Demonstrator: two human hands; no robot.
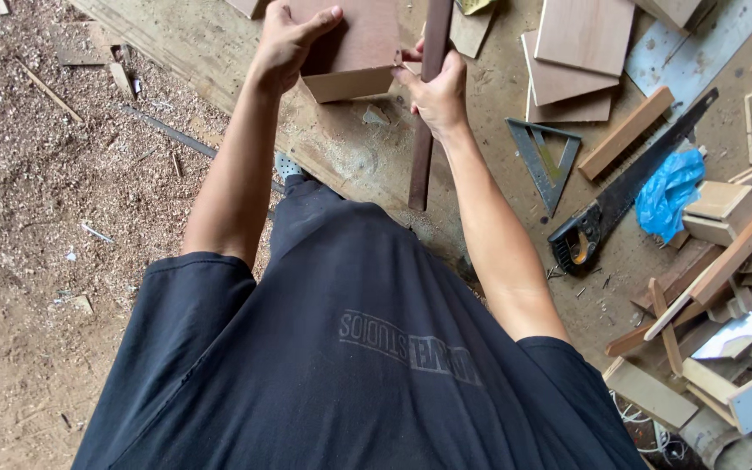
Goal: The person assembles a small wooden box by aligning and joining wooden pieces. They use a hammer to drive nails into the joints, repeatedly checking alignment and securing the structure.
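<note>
My left hand [285,43] grips the left edge of a reddish-brown wooden board piece [354,43] standing on the workbench [341,148]. My right hand [435,91] is wrapped around a long dark brown stick [424,139] that runs down along the board's right edge. The stick's lower end reaches the bench's near edge. Both arms stretch forward over my dark shirt.
A grey triangular square [546,157] lies right of my right hand. A hand saw [628,187] with a black handle lies beside a blue plastic bag [668,191]. Flat wood panels [576,52] and a heap of offcuts [724,270] crowd the right. Sawdust covers the floor [45,218] at left.
</note>
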